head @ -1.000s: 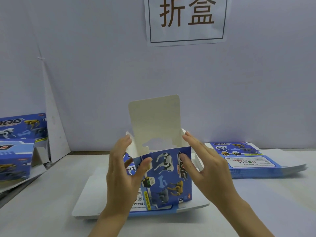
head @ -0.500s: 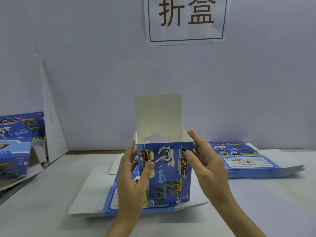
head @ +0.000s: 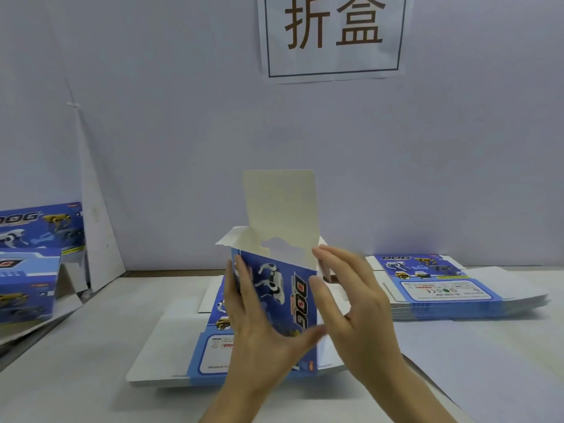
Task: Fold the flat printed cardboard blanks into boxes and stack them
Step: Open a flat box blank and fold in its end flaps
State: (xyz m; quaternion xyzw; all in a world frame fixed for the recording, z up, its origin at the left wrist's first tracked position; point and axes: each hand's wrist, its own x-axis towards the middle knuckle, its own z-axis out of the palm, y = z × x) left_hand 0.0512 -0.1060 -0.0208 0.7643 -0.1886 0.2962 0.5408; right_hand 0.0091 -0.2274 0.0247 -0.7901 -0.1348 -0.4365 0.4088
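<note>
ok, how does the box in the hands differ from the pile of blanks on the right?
The box stands upright, opened into shape with its top flap raised; the pile of blanks lies flat. The box is held in the left hand; the pile of blanks is untouched. The box is one piece, the pile many sheets. Both carry the same blue DOG print.

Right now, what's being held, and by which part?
The box: the left hand has its grip round the lower left side, thumb across the front. The right hand, blurred, only touches the top right corner with straight fingers.
</note>
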